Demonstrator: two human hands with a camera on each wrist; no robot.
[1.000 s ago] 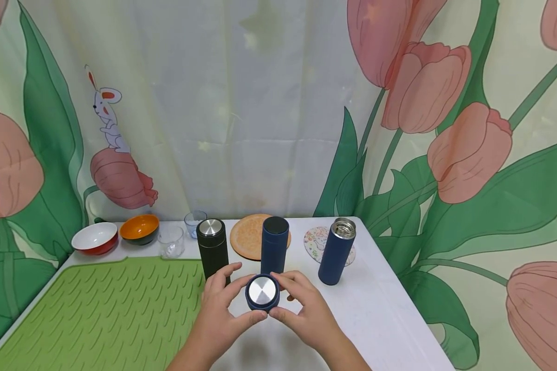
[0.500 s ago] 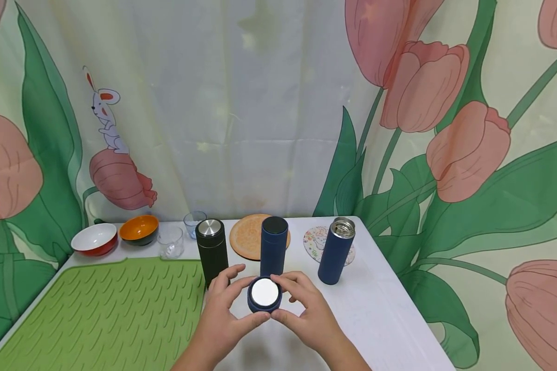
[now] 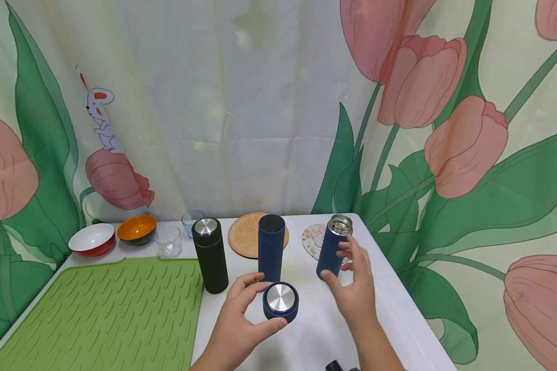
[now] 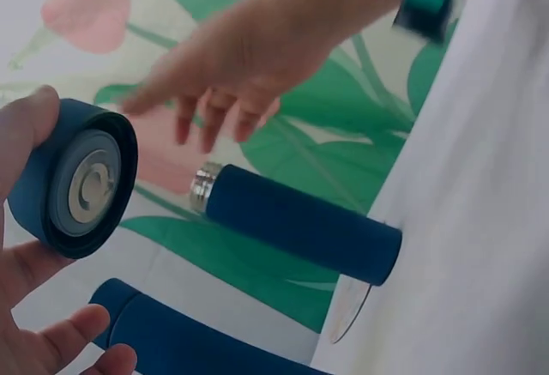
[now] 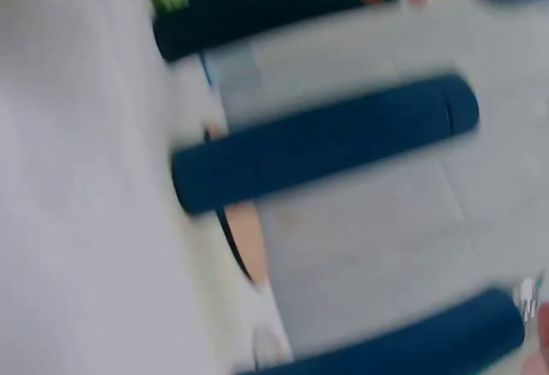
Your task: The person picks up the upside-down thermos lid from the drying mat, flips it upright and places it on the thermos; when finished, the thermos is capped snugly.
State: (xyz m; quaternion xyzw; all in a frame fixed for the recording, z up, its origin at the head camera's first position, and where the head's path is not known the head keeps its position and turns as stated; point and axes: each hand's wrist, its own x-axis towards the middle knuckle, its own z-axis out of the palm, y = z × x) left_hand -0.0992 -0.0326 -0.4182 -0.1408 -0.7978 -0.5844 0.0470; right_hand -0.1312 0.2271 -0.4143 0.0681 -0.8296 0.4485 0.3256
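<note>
My left hand (image 3: 241, 322) pinches a round blue flask lid (image 3: 280, 299) with a brushed steel top between thumb and fingers. In the left wrist view the underside of the lid (image 4: 90, 184) shows a pale inner ring and a metal disc. An uncapped blue vacuum flask (image 3: 327, 255) stands upright at the right, its steel threaded neck bare. My right hand (image 3: 358, 288) is beside this flask, fingers spread, overlapping it in the head view. Another blue flask (image 3: 271, 250), with its lid on, stands in the middle. A black flask (image 3: 210, 257) with a steel-topped lid stands left of it.
A green ridged mat (image 3: 107, 309) covers the table's left side. Behind it are a white-and-red bowl (image 3: 93, 238), an orange bowl (image 3: 136, 229) and two clear glasses. A round cork-coloured board (image 3: 246, 234) and a floral disc (image 3: 313, 239) lie behind the flasks.
My right hand has let go of the lid and moved right and up to the uncapped flask. My left hand has shifted slightly right, still holding the lid.
</note>
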